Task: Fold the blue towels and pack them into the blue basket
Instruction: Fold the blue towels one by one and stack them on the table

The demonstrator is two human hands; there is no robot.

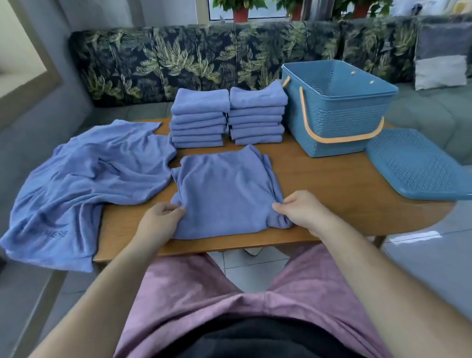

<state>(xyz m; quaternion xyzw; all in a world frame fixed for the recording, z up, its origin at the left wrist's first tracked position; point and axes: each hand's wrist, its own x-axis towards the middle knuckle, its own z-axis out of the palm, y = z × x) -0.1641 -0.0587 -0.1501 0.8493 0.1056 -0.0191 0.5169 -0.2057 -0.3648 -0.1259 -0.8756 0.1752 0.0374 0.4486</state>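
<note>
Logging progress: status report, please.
Left grip, right grip pinch towel near edge. Two folded stacks waiting; basket open, lid beside it. Nothing in the way.

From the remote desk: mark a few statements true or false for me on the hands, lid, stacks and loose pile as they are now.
1. Both the left hand and the right hand pinch the near corners of the towel. True.
2. The lid is on the basket. False: it lies on the table, right of the open basket.
3. Two stacks of folded towels stand behind the towel. True.
4. The loose pile lies right of the basket. False: it lies at the table's left end, hanging over the edge.
</note>
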